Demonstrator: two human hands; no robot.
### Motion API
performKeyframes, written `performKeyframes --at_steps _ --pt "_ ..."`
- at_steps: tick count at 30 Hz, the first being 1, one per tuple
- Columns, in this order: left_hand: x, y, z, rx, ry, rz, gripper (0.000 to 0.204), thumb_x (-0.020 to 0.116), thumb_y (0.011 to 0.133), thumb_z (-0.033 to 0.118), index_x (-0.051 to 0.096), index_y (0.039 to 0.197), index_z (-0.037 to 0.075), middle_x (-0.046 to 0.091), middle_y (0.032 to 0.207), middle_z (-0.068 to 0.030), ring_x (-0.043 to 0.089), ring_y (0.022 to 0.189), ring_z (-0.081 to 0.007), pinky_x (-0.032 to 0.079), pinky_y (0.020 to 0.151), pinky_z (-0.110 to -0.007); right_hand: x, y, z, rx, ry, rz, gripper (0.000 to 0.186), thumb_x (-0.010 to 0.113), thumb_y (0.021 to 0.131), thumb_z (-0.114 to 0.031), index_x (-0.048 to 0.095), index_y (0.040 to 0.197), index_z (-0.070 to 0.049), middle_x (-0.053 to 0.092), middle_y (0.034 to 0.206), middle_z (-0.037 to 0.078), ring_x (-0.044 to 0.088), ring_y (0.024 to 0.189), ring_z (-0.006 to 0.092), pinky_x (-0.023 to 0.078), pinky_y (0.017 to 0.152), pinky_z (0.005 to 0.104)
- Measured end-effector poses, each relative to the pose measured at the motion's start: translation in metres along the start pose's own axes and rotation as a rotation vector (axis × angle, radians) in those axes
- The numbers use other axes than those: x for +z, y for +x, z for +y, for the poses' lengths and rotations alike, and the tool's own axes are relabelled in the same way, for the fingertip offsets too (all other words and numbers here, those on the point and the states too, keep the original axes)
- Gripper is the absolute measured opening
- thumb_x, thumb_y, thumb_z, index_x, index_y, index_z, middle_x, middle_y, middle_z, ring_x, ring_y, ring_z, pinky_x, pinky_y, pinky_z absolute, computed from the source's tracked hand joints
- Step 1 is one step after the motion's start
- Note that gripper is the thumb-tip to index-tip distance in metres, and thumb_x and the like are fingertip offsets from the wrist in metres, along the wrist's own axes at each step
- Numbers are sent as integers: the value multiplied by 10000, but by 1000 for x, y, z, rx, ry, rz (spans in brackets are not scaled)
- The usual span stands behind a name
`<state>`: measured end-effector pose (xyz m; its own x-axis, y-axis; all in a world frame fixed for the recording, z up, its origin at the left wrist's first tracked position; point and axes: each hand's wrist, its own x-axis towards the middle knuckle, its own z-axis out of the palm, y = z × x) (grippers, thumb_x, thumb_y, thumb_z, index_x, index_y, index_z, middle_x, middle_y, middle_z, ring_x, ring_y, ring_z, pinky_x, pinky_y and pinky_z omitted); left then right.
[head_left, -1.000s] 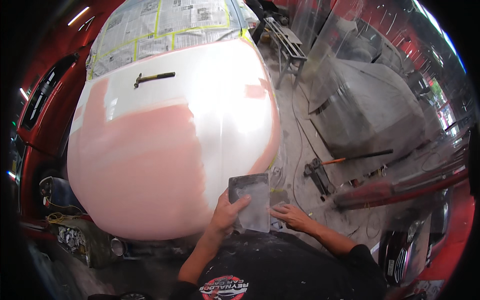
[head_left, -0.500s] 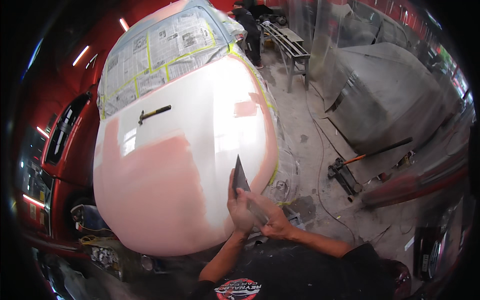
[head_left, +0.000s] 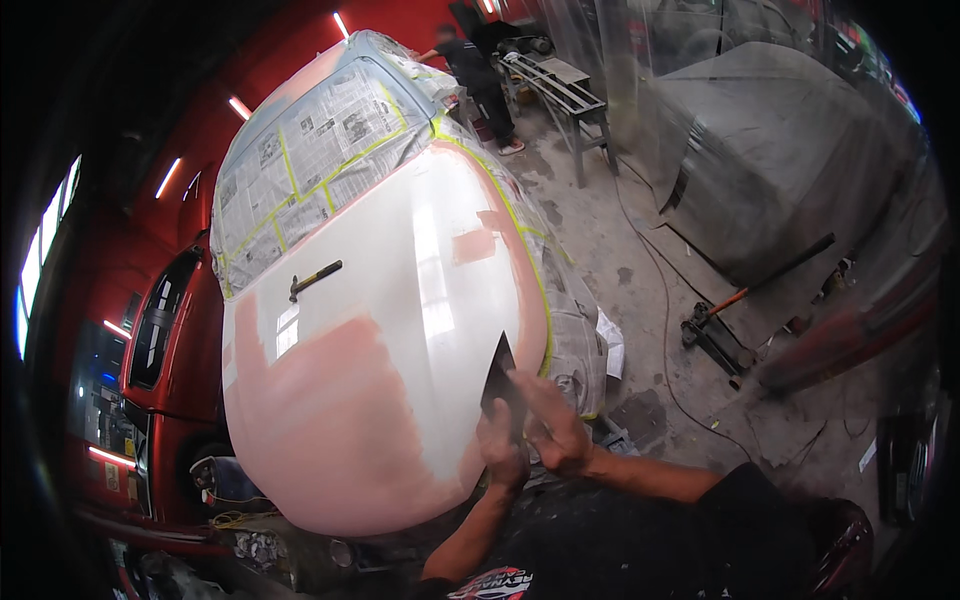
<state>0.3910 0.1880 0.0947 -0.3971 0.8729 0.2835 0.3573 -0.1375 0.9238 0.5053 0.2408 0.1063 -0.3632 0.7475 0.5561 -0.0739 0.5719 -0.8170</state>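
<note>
In front of my body both hands hold a thin, dark, stiff-looking sheet that resembles sandpaper (head_left: 499,378), its pointed corner sticking upward. The fingers of my left hand (head_left: 503,442) are closed on the lower part. My right hand (head_left: 558,428) grips the sheet's right side, with fingers reaching up along it. Beyond the hands lies a car hood (head_left: 385,300), white with pink, matte-looking patches; the sheet overlaps its near right edge in view. A hammer (head_left: 316,280) with a dark handle rests on the hood's white part.
Newspaper and yellow-green tape mask the windshield (head_left: 310,150). A red car (head_left: 180,370) stands to the left. On the right are a floor jack (head_left: 718,340), a hose (head_left: 665,320) along the floor and a plastic-covered vehicle (head_left: 755,150). Another person (head_left: 478,85) stands near a metal bench (head_left: 560,95).
My right hand has shifted up along the sheet, from low beside my left wrist to its upper right side. The whole view has turned slightly; the hammer stays on the hood.
</note>
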Motion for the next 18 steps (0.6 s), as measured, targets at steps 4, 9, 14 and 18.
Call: performKeyframes --at_steps 4,9,14,18 --pt "19 -22 -32 366 396 -62 428 459 1059 250 504 1335 -73 613 1222 -191 595 1121 -297 455 959 -401 -6 10 41 -5 -254 225 500 505 976 -181 455 1430 22 502 1388 232 479 1293 387 381 1091 422" --pt "68 -2 9 -140 -260 -152 449 413 1078 293 534 1298 -79 604 1245 -194 573 1144 -306 420 992 -368 -38 11 51 310 134 255 475 498 1003 -233 487 1400 27 530 1340 211 513 1264 308 382 1068 367" --pt "67 56 -5 -526 -112 -246 592 397 1063 415 511 1305 -113 582 1263 -252 555 1168 -353 412 989 -441 -50 -26 27 565 198 84 436 503 1014 -221 523 1369 32 595 1252 151 564 1184 250 405 1036 343" --pt "68 29 -33 -141 -204 94 522 549 988 346 568 1269 -93 660 1106 -187 591 1034 -293 422 858 -472 -74 -30 48 631 303 319 413 571 1001 -328 610 1211 26 666 998 110 655 936 185 522 828 324"
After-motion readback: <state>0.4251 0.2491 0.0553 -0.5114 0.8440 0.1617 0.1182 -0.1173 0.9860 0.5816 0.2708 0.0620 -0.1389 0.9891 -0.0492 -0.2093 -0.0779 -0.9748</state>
